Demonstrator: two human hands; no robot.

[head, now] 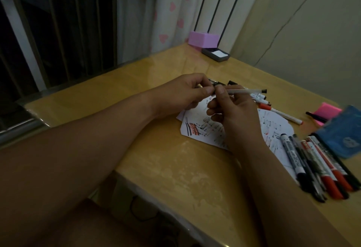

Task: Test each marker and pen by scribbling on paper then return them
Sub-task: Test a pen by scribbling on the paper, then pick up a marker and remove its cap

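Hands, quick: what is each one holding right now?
Left hand: pinches the tip end of the pen.
Right hand: grips the same pen.

Paper [197, 129], scribbled: 1 sheet visible.
Clear pen [244, 91] above the paper: 1, held between the left hand [181, 92] and right hand [234, 108].
Heap of markers [316, 160] right of the paper: at least 7, overlapping.
Pens [259, 97] beyond the paper: several, count unclear.
Pink notepad [326, 110], blue pouch [343, 131], right of the paper: 1 each.
Purple box [203, 39], dark tray [215, 54], far beyond the paper: 1 each.
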